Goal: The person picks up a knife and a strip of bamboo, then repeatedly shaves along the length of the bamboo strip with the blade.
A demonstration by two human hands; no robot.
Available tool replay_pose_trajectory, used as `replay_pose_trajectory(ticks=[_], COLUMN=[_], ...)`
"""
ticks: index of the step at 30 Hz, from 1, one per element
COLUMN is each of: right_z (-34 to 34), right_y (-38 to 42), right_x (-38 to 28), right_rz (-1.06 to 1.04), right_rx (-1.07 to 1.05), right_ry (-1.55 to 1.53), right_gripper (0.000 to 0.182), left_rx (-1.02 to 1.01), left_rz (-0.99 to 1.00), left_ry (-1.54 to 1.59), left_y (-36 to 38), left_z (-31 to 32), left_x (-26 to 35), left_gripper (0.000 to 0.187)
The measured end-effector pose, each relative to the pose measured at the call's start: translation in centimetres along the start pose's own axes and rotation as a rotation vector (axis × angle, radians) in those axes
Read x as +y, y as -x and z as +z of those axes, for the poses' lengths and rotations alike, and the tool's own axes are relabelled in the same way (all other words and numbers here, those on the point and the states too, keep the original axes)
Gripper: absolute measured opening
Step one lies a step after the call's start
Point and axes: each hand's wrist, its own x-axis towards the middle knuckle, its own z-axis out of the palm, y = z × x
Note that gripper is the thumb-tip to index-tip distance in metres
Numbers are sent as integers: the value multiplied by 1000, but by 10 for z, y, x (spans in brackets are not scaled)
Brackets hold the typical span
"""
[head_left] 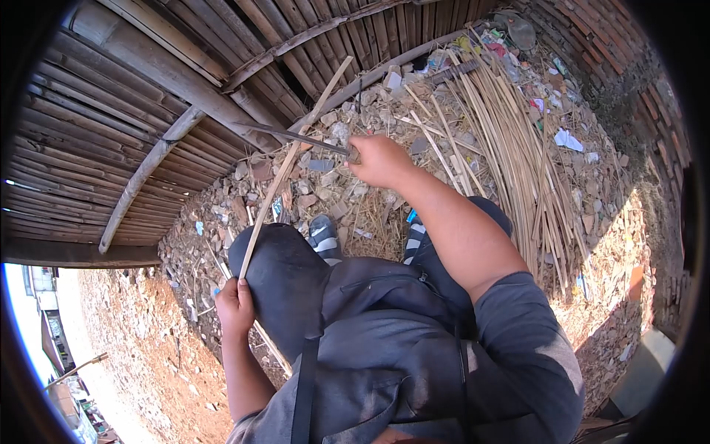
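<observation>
My left hand (234, 305) is closed round the lower end of a long, pale bamboo strip (271, 194), beside my left knee. The strip slants up and away over the rubble. My right hand (376, 160) is wrapped round the handle of a long, thin dark blade (314, 141), in front of my knees. The blade points left and crosses the strip in its upper part; whether the two touch I cannot tell. More strips (272, 348) lie beside my left leg, below my left hand.
A large bundle of split bamboo strips (510, 140) lies on the stony ground at the right. A bamboo slat wall (96, 140) with poles rises at the left and top. A brick wall (584, 37) stands at the right. Litter and stones surround my sandalled feet.
</observation>
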Motion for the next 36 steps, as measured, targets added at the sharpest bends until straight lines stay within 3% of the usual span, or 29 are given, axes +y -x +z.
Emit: replay_pose_trajectory(ticks=[6, 36], right_z=[-2, -11], right_y=[3, 2], right_x=[-1, -6], right_rz=[-121, -24], right_rx=[-65, -153], right_ry=[52, 13], right_gripper=[31, 29], left_rx=[3, 24], left_rz=[12, 30], left_ry=[1, 1], left_y=[0, 1], left_z=[0, 3], left_x=[-1, -8], left_gripper=[40, 40])
